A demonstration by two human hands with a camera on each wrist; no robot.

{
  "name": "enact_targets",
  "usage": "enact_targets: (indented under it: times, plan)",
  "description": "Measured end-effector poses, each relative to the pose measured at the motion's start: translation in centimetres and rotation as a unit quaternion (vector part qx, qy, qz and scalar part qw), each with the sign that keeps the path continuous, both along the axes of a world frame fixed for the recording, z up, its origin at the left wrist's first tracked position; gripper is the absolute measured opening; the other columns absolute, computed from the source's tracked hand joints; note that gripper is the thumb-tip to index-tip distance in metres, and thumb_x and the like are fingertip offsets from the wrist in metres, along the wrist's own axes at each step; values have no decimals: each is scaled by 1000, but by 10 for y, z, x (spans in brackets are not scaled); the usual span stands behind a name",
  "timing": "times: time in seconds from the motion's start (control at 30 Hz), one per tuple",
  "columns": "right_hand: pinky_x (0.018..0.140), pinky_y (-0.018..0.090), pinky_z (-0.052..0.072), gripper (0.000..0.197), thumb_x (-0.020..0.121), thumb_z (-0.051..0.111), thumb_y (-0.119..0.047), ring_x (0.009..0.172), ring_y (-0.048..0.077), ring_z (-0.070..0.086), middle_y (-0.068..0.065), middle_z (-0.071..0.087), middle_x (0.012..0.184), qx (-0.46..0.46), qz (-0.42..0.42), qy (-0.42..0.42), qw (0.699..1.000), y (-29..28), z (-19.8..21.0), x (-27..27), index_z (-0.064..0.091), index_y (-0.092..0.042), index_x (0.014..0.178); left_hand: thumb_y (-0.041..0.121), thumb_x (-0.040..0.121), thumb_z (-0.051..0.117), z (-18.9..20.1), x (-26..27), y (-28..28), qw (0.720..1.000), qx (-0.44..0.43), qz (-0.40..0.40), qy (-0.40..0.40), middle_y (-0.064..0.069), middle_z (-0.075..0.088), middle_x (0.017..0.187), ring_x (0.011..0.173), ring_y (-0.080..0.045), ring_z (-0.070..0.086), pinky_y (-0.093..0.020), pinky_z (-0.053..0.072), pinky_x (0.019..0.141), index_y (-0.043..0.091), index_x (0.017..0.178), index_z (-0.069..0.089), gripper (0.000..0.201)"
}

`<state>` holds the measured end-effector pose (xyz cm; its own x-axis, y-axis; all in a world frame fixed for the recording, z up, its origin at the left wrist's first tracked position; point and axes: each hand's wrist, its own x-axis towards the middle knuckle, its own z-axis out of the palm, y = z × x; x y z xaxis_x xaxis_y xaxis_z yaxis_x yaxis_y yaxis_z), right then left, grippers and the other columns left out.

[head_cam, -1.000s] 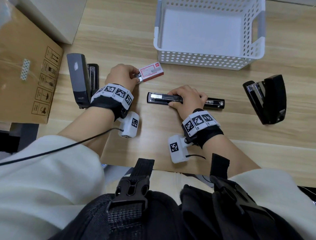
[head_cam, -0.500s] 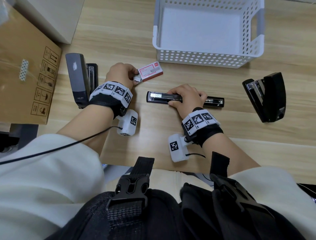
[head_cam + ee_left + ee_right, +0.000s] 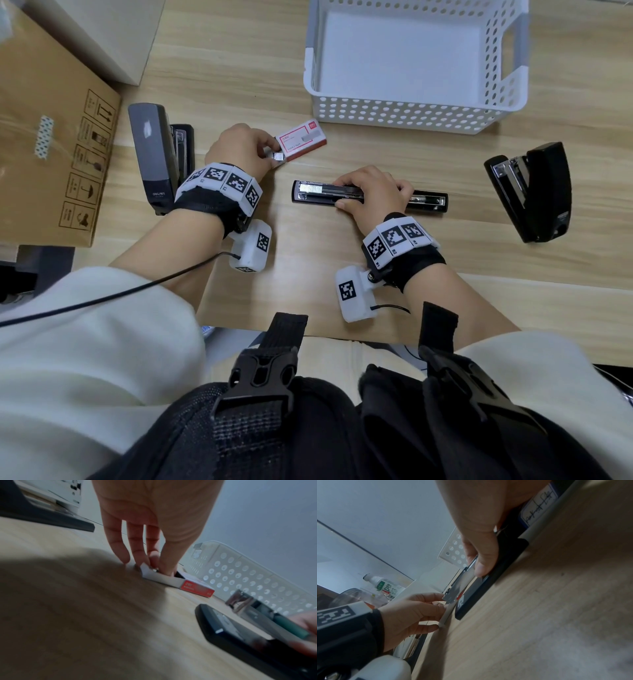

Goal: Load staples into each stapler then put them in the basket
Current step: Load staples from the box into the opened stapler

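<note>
Stapler [image 3: 370,198] lay opened flat on wooden table [image 3: 342,246], near of centre, its metal staple channel facing up. Right hand [image 3: 371,193] rested across its middle, fingers curled over the far edge and thumb on the near edge, clamping it down. Left hand [image 3: 239,149], to the left and slightly farther, pinched a silvery strip of staples [image 3: 278,157] at the open end of red-and-white staple box [image 3: 301,139]. White perforated basket [image 3: 416,113] stood far right of centre. Two more staplers lay open: grey one [image 3: 154,157] far left, black one [image 3: 534,192] far right.
</note>
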<state>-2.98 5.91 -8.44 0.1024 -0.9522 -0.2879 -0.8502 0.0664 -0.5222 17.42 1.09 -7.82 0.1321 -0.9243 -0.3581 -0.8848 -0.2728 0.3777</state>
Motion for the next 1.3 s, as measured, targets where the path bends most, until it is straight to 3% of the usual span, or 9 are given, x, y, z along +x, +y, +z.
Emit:
enact_targets:
  times: [0.2, 0.37, 0.53, 0.7, 0.93, 1.0, 1.13, 1.3]
  plan:
    - [89, 29, 12, 22, 79, 67, -30, 109, 12, 46, -12, 57, 110, 1, 0, -1, 1000, 0, 0, 0, 64, -35, 101, 31, 81, 66, -2, -2, 2, 1000, -16, -2, -4, -6, 58, 109, 101, -26, 55, -32, 40, 72, 30, 100, 67, 20]
    - [91, 30, 13, 23, 79, 67, -30, 110, 12, 46, -12, 57, 110, 2, -2, -1, 1000, 0, 0, 1, 64, -36, 101, 25, 81, 65, -3, -5, 7, 999, -33, 3, 9, -5, 56, 112, 101, -25, 56, -34, 42, 79, 23, 95, 66, 14]
    - [89, 29, 12, 23, 80, 66, -29, 111, 12, 46, -12, 58, 111, 2, -1, -4, 1000, 1, 0, 1, 64, -35, 102, 21, 81, 65, -2, -4, 7, 1000, -22, 2, 14, -6, 54, 110, 99, -26, 54, -32, 39, 77, 19, 90, 59, 11]
    - [94, 32, 15, 22, 80, 66, -29, 111, 13, 46, -11, 58, 112, 6, -1, -2, 1000, 0, 1, 1, 64, -35, 102, 20, 82, 61, 1, -4, 6, 999, -27, 5, 40, -9, 58, 110, 101, -28, 54, -37, 43, 85, 16, 90, 57, 9]
    - [96, 33, 16, 21, 80, 66, -29, 111, 14, 46, -11, 58, 111, 8, 1, 0, 1000, 0, 3, 1, 64, -35, 101, 22, 79, 65, 10, -3, 10, 994, -63, 18, 84, -1, 64, 85, 77, -15, 56, -27, 46, 74, 14, 86, 60, 12]
    - [96, 33, 16, 21, 81, 66, -29, 111, 14, 46, -10, 58, 111, 8, -1, -2, 1000, 0, 3, 1, 64, -34, 101, 21, 78, 65, 9, -3, 11, 993, -68, 16, 92, -4, 68, 88, 82, -19, 60, -29, 48, 78, 11, 89, 62, 15]
    - [96, 34, 16, 21, 81, 66, -29, 112, 14, 46, -10, 58, 112, 6, 0, 1, 1000, 1, 3, 1, 64, -34, 101, 21, 86, 57, 9, -2, 10, 996, -54, -13, 76, -9, 68, 103, 98, -24, 60, -32, 46, 87, 16, 112, 63, 27]
    - [96, 34, 16, 21, 81, 66, -29, 112, 13, 46, -11, 57, 112, 7, 0, 3, 1000, 1, 4, 1, 64, -35, 101, 21, 88, 56, 7, 1, 7, 996, -60, -8, 62, -10, 67, 110, 103, -25, 59, -30, 43, 87, 12, 107, 66, 23]
